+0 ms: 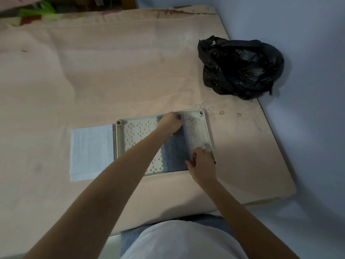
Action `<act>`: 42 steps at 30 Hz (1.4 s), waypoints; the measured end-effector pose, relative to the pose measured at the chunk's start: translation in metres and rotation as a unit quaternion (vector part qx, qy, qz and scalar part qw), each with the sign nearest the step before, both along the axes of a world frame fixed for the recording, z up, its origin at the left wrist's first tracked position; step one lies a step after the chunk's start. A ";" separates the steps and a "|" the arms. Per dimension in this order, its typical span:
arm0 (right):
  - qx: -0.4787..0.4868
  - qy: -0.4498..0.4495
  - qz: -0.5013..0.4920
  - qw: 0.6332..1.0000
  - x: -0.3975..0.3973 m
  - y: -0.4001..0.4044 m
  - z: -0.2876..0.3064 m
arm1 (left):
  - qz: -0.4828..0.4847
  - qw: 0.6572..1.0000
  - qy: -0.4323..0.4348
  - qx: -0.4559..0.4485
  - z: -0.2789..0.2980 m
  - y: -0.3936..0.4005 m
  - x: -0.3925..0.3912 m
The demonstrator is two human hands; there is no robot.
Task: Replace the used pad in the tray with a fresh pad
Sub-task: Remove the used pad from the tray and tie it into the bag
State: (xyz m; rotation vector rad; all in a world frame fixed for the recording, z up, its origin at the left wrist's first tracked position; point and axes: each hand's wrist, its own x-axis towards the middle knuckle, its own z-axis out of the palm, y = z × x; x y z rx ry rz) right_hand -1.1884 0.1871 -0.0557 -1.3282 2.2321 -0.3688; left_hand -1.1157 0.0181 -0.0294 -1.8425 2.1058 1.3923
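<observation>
Head view: both hands pinch the grey used pad (pixel 175 148), left hand (pixel 170 121) at the tray's (pixel 119 146) far rim, right hand (pixel 200 165) at its near-right corner, white fresh pad (pixel 91 152) just beside it on the pinkish mattress (pixel 93 71), black bag (pixel 240 66) at the far-right corner against blue walls (pixel 298 43).

Home bedroom: bare mattress (pixel 112 71) in peach fabric pushed into a corner of blue painted walls (pixel 308 53), floral bedding (pixel 37 14) bunched at far edge.
</observation>
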 end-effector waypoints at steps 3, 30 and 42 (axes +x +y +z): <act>-0.035 -0.025 0.012 0.999 -0.002 -0.001 -0.001 | -0.045 0.982 0.033 -0.178 -0.011 0.016 0.028; -0.089 0.149 0.292 0.941 0.016 -0.056 -0.006 | -0.257 0.885 -0.194 -0.336 -0.062 0.055 0.098; -0.008 0.269 0.371 0.889 0.004 -0.098 -0.036 | -0.247 0.893 -0.165 -0.337 -0.058 0.058 0.097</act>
